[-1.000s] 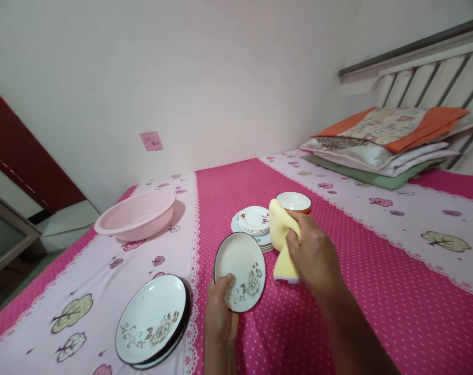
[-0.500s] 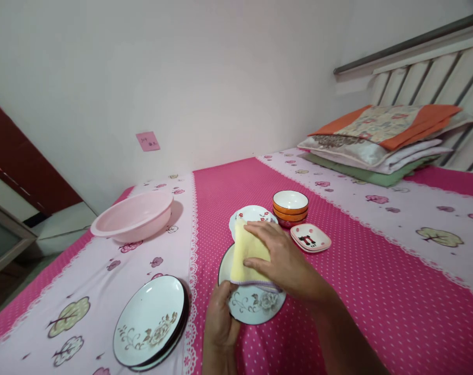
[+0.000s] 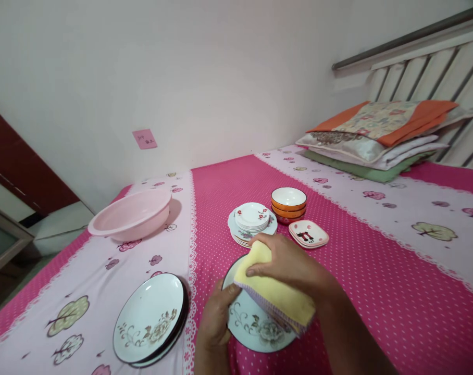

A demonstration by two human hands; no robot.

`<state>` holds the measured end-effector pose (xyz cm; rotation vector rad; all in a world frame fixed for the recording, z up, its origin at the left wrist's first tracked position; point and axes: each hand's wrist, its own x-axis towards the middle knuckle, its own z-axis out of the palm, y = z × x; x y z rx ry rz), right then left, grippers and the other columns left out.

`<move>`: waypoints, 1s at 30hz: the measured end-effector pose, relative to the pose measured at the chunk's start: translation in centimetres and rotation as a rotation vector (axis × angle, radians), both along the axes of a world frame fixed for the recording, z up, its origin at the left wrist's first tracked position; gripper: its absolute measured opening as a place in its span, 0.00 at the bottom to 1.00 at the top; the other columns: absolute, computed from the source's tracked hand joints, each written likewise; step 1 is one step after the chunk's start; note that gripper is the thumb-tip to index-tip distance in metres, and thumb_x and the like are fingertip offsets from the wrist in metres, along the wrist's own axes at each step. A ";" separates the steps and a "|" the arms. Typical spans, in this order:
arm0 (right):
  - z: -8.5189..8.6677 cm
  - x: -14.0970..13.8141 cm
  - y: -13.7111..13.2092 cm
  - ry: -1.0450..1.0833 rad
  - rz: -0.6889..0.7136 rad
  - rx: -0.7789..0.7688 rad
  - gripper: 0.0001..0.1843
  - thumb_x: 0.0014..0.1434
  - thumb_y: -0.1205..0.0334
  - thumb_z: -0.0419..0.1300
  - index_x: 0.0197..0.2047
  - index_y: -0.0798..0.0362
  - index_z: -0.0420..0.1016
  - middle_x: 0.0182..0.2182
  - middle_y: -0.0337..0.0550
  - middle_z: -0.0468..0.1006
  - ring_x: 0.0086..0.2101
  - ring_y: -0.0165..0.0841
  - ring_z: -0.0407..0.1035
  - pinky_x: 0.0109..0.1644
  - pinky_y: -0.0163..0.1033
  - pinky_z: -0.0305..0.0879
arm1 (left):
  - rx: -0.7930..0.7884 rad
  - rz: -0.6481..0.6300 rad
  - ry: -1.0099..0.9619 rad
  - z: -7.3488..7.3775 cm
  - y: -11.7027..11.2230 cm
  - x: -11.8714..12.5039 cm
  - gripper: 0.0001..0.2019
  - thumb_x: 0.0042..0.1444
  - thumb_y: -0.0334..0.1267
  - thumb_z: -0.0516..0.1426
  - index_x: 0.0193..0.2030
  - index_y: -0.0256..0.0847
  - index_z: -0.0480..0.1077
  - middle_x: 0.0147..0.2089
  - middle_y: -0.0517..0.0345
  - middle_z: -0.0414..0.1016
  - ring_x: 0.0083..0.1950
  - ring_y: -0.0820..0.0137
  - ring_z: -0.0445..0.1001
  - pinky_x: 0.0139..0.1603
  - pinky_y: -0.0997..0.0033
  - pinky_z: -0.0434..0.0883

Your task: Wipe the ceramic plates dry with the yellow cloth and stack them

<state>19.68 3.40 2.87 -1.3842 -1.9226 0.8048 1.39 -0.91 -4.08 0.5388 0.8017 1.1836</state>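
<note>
A round white plate [image 3: 252, 328] with a dark rim and a brown-grey flower print tilts toward me. My left hand [image 3: 216, 315] grips its left edge, thumb on the upper face. Over the plate, my right hand [image 3: 285, 263] is closed on a folded yellow cloth [image 3: 275, 291] with a purple stitched edge. The cloth lies against the plate's face and hides its upper right part. To the left, a stack of matching plates [image 3: 150, 317] sits on the bedspread. Beyond my hands stand small white plates [image 3: 252, 214] with red flowers, piled on larger scalloped plates [image 3: 233, 229].
Orange bowls [image 3: 288, 208] are stacked behind square cat-print dishes [image 3: 309, 234]. A pink basin [image 3: 131, 216] stands at the left on the pink patterned bedspread [image 3: 228, 182]. Folded bedding and cushions [image 3: 381, 135] lie at the back right, by a radiator [image 3: 427, 78].
My right hand and the cloth have moved down and right across the plate, uncovering the small stacked plates behind. The held plate has shifted slightly lower, with my left hand still on it.
</note>
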 end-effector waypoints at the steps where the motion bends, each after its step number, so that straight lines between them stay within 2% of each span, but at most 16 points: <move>1: -0.3 0.1 0.3 0.056 0.014 -0.028 0.25 0.48 0.55 0.75 0.49 0.52 0.80 0.42 0.45 0.84 0.40 0.40 0.75 0.41 0.39 0.65 | -0.009 0.007 -0.003 -0.1 0.1 0.0 0.22 0.40 0.37 0.76 0.44 0.31 0.83 0.39 0.39 0.86 0.49 0.42 0.84 0.51 0.49 0.80; 5: -1.5 0.8 1.4 0.300 0.101 -0.199 0.18 0.49 0.57 0.73 0.43 0.53 0.80 0.36 0.42 0.84 0.36 0.38 0.76 0.37 0.38 0.67 | -0.019 0.005 -0.033 -0.2 0.5 -0.1 0.23 0.48 0.38 0.74 0.50 0.29 0.81 0.45 0.36 0.86 0.53 0.43 0.83 0.56 0.46 0.79; 8: -2.5 0.9 2.0 0.468 0.167 -0.275 0.21 0.49 0.55 0.75 0.45 0.53 0.80 0.38 0.43 0.85 0.38 0.41 0.79 0.39 0.41 0.72 | -0.038 0.063 -0.080 -0.1 0.9 -0.6 0.22 0.54 0.39 0.70 0.54 0.31 0.80 0.47 0.36 0.86 0.55 0.44 0.82 0.60 0.46 0.77; 11: -3.9 0.1 2.7 0.649 0.186 -0.285 0.27 0.48 0.54 0.77 0.50 0.51 0.79 0.43 0.44 0.86 0.42 0.42 0.80 0.46 0.45 0.74 | -0.089 0.229 -0.131 0.1 1.1 -1.0 0.18 0.58 0.35 0.67 0.55 0.32 0.80 0.47 0.38 0.86 0.56 0.48 0.82 0.62 0.48 0.76; 14: -5.2 -1.8 3.1 0.863 0.169 -0.340 0.28 0.45 0.53 0.78 0.49 0.52 0.80 0.44 0.45 0.86 0.42 0.43 0.81 0.50 0.47 0.75 | -0.137 0.493 -0.177 0.8 1.3 -0.7 0.16 0.62 0.32 0.63 0.57 0.33 0.78 0.47 0.43 0.87 0.55 0.54 0.83 0.63 0.54 0.76; 16: -6.0 -3.7 3.2 1.043 0.136 -0.419 0.29 0.42 0.53 0.80 0.47 0.54 0.80 0.43 0.46 0.87 0.42 0.44 0.81 0.52 0.49 0.75 | -0.122 0.624 -0.210 1.4 1.4 -0.2 0.16 0.65 0.33 0.61 0.58 0.34 0.78 0.48 0.45 0.86 0.54 0.57 0.84 0.62 0.58 0.76; 18: -6.7 -5.7 3.0 1.237 0.102 -0.505 0.32 0.40 0.54 0.80 0.48 0.54 0.79 0.42 0.47 0.87 0.43 0.46 0.82 0.53 0.51 0.75 | -0.065 0.685 -0.226 1.8 1.5 0.5 0.16 0.66 0.37 0.60 0.58 0.35 0.77 0.50 0.45 0.86 0.54 0.58 0.83 0.61 0.60 0.77; 21: -7.8 -8.4 2.6 1.442 0.057 -0.651 0.34 0.40 0.54 0.80 0.50 0.55 0.78 0.40 0.48 0.87 0.45 0.49 0.82 0.55 0.53 0.75 | -0.011 0.727 -0.171 1.6 1.6 1.2 0.18 0.67 0.44 0.61 0.58 0.36 0.77 0.51 0.45 0.85 0.55 0.57 0.82 0.57 0.62 0.79; 24: -8.6 -9.5 2.4 1.492 0.025 -0.740 0.35 0.42 0.52 0.80 0.51 0.55 0.78 0.39 0.49 0.88 0.45 0.50 0.82 0.56 0.53 0.76 | 0.011 0.727 -0.087 1.1 1.6 1.2 0.18 0.64 0.45 0.63 0.56 0.36 0.78 0.48 0.46 0.85 0.50 0.57 0.84 0.54 0.61 0.80; 27: -8.3 -8.2 2.6 1.435 0.031 -0.669 0.35 0.43 0.52 0.80 0.52 0.55 0.78 0.42 0.50 0.87 0.47 0.50 0.82 0.56 0.53 0.75 | 0.068 0.645 -0.102 0.9 1.6 0.5 0.16 0.60 0.42 0.66 0.52 0.35 0.79 0.45 0.47 0.85 0.46 0.58 0.84 0.52 0.59 0.80; 30: -7.1 -5.4 2.8 1.310 0.062 -0.545 0.34 0.42 0.53 0.80 0.51 0.54 0.80 0.44 0.50 0.87 0.46 0.48 0.81 0.57 0.53 0.74 | 0.133 0.612 -0.103 1.3 1.6 -0.6 0.17 0.56 0.40 0.68 0.51 0.36 0.80 0.46 0.48 0.85 0.48 0.60 0.84 0.52 0.64 0.79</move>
